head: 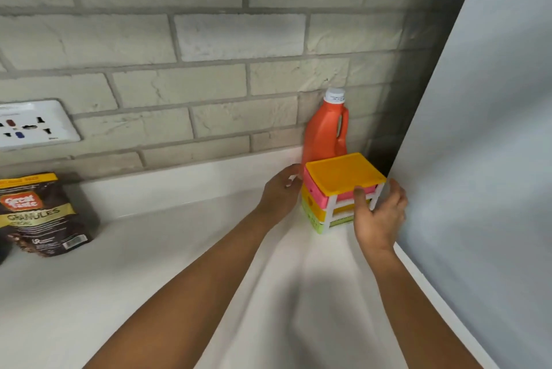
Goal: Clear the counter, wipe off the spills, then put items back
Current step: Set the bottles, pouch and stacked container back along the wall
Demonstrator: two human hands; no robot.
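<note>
Head view shows the white counter (149, 279), a grey panel (493, 159) on the right, then a coffee pouch (41, 213) far left. Both hands grip the small drawer organiser (340, 189) in the far right corner, before an orange bottle (327, 132): left hand (280, 192) curled at its left side, right hand (378, 216) clasping its right.

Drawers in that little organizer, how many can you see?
3, stacked in the drawer organizer under its yellow lid: pink drawer on top, yellow drawer in the middle, green drawer at the bottom. The right hand covers part of one side.
</note>
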